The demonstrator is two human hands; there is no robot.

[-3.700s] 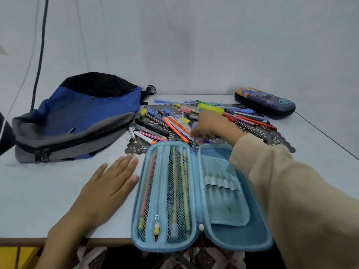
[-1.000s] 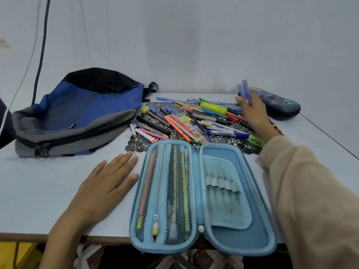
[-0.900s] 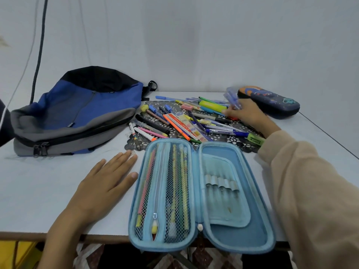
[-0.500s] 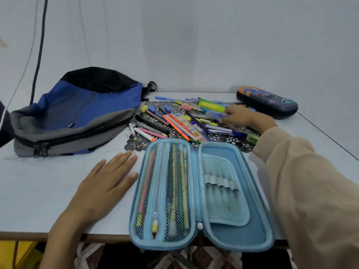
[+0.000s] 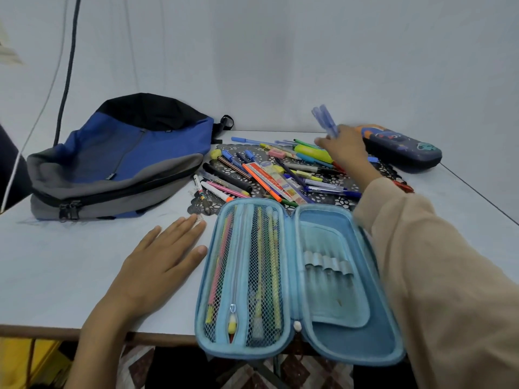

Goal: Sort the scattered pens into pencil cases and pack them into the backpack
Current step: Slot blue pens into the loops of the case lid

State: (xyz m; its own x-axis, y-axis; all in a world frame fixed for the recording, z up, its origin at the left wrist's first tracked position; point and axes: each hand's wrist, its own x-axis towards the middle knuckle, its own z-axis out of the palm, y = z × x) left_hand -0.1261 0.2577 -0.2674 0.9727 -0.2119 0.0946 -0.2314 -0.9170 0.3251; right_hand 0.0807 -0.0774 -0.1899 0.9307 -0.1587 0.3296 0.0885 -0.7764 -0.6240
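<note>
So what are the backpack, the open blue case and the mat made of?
Backpack: matte woven fabric, probably nylon; it sags and creases. Blue case: stiff shell under cloth, likely moulded foam, with a mesh pocket. Mat: dark perforated sheet, maybe plastic or rubber; unclear.

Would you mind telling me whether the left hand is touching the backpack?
Apart. The head view shows the left hand flat on the table, with a bare strip of it between the hand and the backpack.
</note>
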